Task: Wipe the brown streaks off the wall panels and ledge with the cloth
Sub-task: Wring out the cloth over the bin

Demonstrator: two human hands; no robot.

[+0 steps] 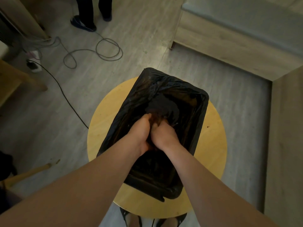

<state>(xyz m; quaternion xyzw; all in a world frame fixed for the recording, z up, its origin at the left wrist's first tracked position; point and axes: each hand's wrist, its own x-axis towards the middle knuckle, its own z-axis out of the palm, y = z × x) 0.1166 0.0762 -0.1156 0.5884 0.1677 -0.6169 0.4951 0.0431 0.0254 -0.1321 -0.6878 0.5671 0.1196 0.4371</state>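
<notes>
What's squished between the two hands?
A dark, brownish cloth, gripped by the left hand and the right hand over the black-lined tub, as the head view shows.

The walls of the black-lined tub (202, 105) are hemming in the left hand (141, 133) and right hand (165, 136) on both sides and ahead, leaving room only upward. Outside it, bare round tabletop (101, 128) is lying either side; the wall ledge (221, 51) is standing well off ahead-right

Centre frame: left hand (141, 133) and right hand (165, 136), both gripping 1 dark cloth (159, 110) inside black-lined tub (202, 102) on round yellow table (101, 122). Upper left: looped cable (109, 50), 1 person's legs (91, 10).
</notes>
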